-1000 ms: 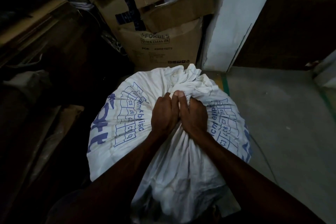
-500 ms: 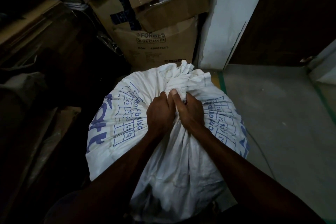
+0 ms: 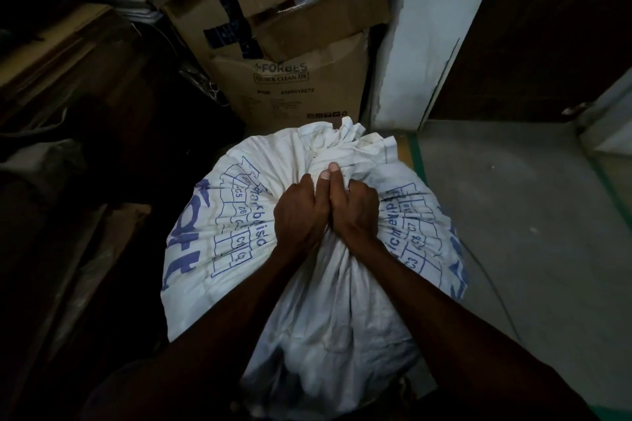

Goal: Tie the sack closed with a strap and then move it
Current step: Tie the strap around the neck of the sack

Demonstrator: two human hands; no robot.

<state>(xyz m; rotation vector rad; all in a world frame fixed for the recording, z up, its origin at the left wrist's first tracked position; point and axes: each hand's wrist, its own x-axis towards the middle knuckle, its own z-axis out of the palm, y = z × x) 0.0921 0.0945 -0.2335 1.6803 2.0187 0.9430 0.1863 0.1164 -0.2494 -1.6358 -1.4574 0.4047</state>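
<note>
Looks like a dim storeroom or warehouse corner. Stacked cardboard cartons [image 3: 290, 27] at 12 o'clock, the lowest printed "FORBES QUICK CLEAN DX". Bare grey concrete floor [image 3: 513, 232] with green painted line [image 3: 418, 155] at 2 o'clock. Flattened cardboard [image 3: 51, 55] piled at 10 o'clock.

We count one white sack [image 3: 307, 284], two hands, left [image 3: 299, 215] and right [image 3: 355, 212], and three stacked cardboard boxes [image 3: 301, 89] at the far side (the topmost box is only partly visible).
</note>
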